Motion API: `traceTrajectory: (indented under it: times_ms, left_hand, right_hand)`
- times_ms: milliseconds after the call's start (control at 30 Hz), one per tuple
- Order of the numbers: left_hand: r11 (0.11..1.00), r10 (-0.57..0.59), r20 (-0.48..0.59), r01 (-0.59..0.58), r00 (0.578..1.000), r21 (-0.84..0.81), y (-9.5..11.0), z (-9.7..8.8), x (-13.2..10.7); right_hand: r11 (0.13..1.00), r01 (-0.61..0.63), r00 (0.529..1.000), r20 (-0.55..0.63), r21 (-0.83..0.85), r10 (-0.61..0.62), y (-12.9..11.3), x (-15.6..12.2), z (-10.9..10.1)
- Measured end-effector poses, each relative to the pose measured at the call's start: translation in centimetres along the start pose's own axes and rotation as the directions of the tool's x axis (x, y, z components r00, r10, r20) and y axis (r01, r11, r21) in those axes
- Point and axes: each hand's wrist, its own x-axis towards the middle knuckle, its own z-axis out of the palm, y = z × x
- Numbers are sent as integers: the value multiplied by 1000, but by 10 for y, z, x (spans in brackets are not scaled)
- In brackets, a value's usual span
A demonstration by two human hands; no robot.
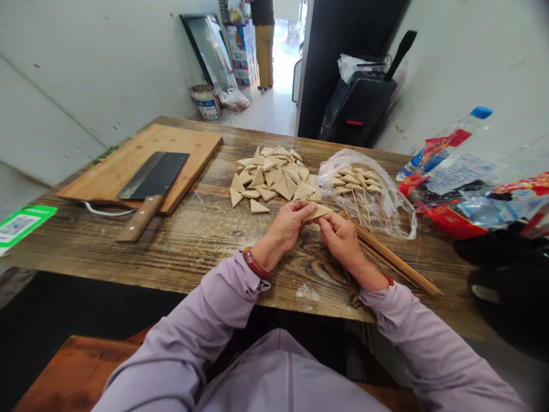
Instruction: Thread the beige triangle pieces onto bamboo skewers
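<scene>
Between my two hands is a triangular beige food piece [322, 211], above the near part of the table. My left hand [288, 228] pinches its left end between thumb and fingers. My right hand [343, 239] is closed at its lower right edge; whether a skewer is also in those fingers, I cannot tell. Just beyond my hands lies a pile of similar triangular pieces [270, 174]. A bundle of thin wooden skewers [401, 263] runs beside and partly behind my right hand. Farther right, a clear plastic bag [398, 212] holds skewered pieces [355, 178], their sticks pointing toward me.
A cleaver [156, 177] rests on a wooden cutting board [195, 137] at the left, its handle overhanging the near edge. A plastic bottle [465, 129] and crumpled packaging [472, 194] crowd the table's right side. Beyond the wooden table [240, 252], a person [265, 40] stands near a doorway.
</scene>
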Motion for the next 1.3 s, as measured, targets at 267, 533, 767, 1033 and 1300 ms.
traceTrajectory:
  times_ms: [267, 533, 767, 1033, 1300]
  left_hand:
    - [997, 69, -35, -68, 997, 32, 13, -11, 7]
    - [957, 244, -34, -235, 969, 173, 20, -16, 8]
    - [931, 273, -10, -262, 962, 255, 18, -16, 7]
    - [901, 261, 71, -269, 963, 339, 12, -12, 3]
    - [911, 256, 90, -271, 963, 310, 11, -10, 3]
  right_hand:
    - [997, -49, 999, -4, 67, 49, 1, -2, 0]
    - [1000, -1, 999, 38, 31, 0, -7, -2, -2]
    - [1000, 16, 999, 30, -2, -16, -7, -3, -2]
    - [1000, 17, 1000, 1, 17, -17, -6, -1, -2]
    - [999, -6, 1000, -16, 49, 7, -1, 0, 1]
